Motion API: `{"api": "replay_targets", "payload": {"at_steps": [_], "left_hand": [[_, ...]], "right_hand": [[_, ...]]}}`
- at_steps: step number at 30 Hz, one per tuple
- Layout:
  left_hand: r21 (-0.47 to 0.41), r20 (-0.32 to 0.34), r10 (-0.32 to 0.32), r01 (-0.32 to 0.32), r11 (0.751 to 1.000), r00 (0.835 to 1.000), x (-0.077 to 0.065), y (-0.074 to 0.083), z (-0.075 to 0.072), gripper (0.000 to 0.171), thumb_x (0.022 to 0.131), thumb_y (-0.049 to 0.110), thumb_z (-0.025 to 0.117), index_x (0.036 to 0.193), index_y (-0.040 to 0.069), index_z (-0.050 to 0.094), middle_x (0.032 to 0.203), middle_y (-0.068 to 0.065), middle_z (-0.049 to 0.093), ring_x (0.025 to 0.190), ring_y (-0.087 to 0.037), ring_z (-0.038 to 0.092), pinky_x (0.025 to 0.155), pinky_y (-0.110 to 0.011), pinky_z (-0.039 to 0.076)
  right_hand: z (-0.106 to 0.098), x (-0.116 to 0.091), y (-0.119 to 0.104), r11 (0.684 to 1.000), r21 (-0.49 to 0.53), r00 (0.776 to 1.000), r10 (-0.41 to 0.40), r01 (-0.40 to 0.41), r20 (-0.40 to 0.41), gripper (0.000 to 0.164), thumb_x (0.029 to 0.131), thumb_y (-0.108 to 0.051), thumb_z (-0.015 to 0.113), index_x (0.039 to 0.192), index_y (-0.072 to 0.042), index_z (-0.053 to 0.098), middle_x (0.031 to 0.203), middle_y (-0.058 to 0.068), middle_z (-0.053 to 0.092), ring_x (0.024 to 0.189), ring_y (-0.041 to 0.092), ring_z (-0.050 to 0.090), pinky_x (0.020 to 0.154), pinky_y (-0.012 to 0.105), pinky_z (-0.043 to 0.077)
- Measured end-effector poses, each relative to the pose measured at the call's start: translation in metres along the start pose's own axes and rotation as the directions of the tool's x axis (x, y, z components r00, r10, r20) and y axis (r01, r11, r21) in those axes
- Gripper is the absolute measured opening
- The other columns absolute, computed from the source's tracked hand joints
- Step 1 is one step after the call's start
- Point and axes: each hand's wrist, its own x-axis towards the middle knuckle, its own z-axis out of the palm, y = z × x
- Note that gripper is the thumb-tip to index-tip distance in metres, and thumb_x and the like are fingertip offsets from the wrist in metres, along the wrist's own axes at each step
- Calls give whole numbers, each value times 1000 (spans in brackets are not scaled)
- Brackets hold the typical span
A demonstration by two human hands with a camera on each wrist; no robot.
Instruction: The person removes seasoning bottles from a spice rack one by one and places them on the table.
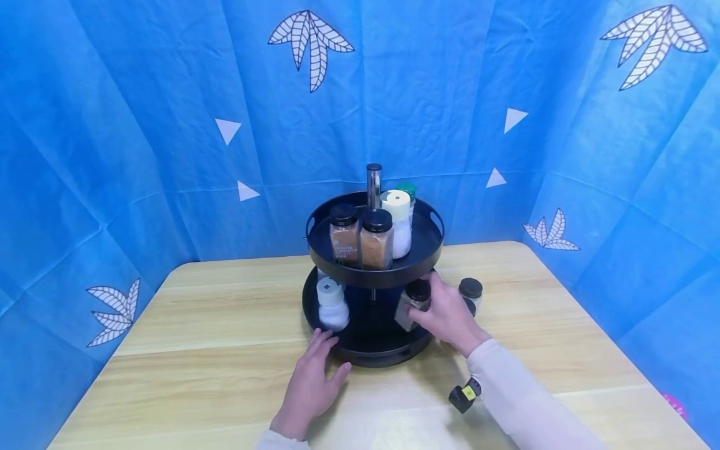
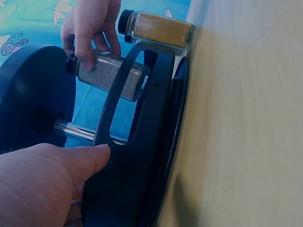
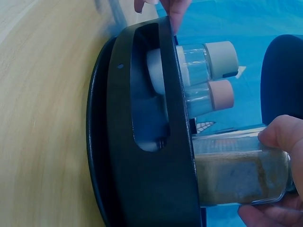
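From my head, the widest and farthest view looks forward and down over the worktop (image 1: pixel 214 331), taking in the black two-tier stand (image 1: pixel 375 279), my left hand (image 1: pixel 308 390), my right hand (image 1: pixel 450 314) and the blue cloth (image 1: pixel 427 94) behind. From my left wrist, a close view turned sideways, worktop along its right side, faces past my thumb (image 2: pixel 87 160) and the lower tray (image 2: pixel 127 177) to my right hand and its jar (image 2: pixel 105 73). From my right wrist, another close, sideways view, worktop at left, looks along the tray's wall toward my left fingers (image 3: pixel 177 13) at the top edge. Both wrist views share tray and jar.
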Motion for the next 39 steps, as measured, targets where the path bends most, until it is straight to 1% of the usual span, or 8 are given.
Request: {"api": "replay_targets", "payload": {"at_steps": [7, 16, 18, 24, 31, 34, 36, 39], "left_hand": [[0, -5, 5, -5, 1000, 1000, 0, -1, 1, 51, 83, 24, 72, 125, -2, 55, 140, -19, 48, 136, -37, 32, 107, -56, 34], [-1, -1, -8, 8, 1000, 1000, -1, -1, 1, 53, 83, 27, 72, 125, -1, 55, 141, -18, 48, 136, -35, 31, 108, -55, 33], [-3, 0, -9, 9, 1000, 1000, -1, -1, 1, 54, 83, 27, 72, 125, -1, 55, 141, -18, 48, 137, -36, 30, 108, -55, 33], [-2, 4, -15, 15, 1000, 1000, -1, 0, 0, 54, 83, 28, 71, 126, -1, 55, 141, -18, 47, 137, -36, 30, 108, -55, 33], [1, 8, -21, 21, 1000, 1000, -1, 1, 0, 53, 83, 27, 71, 126, 0, 55, 141, -18, 47, 137, -36, 30, 108, -55, 34], [-3, 4, -23, 23, 1000, 1000, -1, 2, 0, 53, 83, 26, 72, 125, 0, 55, 141, -18, 48, 137, -35, 31, 108, -55, 34], [-2, -3, -12, 12, 1000, 1000, -1, 2, 0, 52, 83, 25, 72, 125, -1, 55, 140, -19, 48, 136, -37, 31, 107, -56, 34], [-7, -10, -11, 11, 1000, 1000, -1, 2, 0, 52, 82, 25, 72, 124, -1, 56, 140, -19, 49, 136, -36, 32, 107, -56, 35]], "right_hand": [[-4, 0, -1, 1000, -16, 1000, 7, -7, -17, 54, 67, -25, 79, 106, -1, 50, 85, 17, 69, 73, 26, 65, 62, 43, 57], [-9, 0, -1, 998, -7, 998, 62, -62, 5, 55, 70, -29, 77, 110, -4, 49, 91, 17, 70, 78, 26, 66, 66, 43, 59], [-11, 0, -1, 998, -5, 998, 62, -62, 3, 56, 70, -30, 77, 111, -4, 49, 92, 18, 70, 79, 27, 66, 67, 44, 59], [-14, 0, 1, 999, -6, 999, 53, -53, -11, 58, 70, -29, 78, 113, -2, 49, 92, 18, 71, 77, 26, 66, 65, 42, 59], [-18, 1, 4, 998, -14, 997, 69, -69, -23, 60, 69, -30, 78, 114, -1, 49, 93, 19, 69, 76, 27, 64, 63, 42, 58], [-20, 2, 5, 997, -13, 997, 75, -76, -32, 60, 69, -29, 78, 114, -1, 50, 91, 19, 69, 72, 26, 62, 60, 42, 56], [-22, 2, 5, 997, -15, 996, 81, -81, -36, 60, 69, -29, 78, 114, 0, 50, 90, 19, 69, 71, 26, 61, 59, 42, 56], [-24, 2, 6, 996, -9, 995, 91, -91, -36, 60, 69, -28, 79, 113, 0, 50, 90, 20, 68, 70, 27, 61, 60, 43, 56]]}}
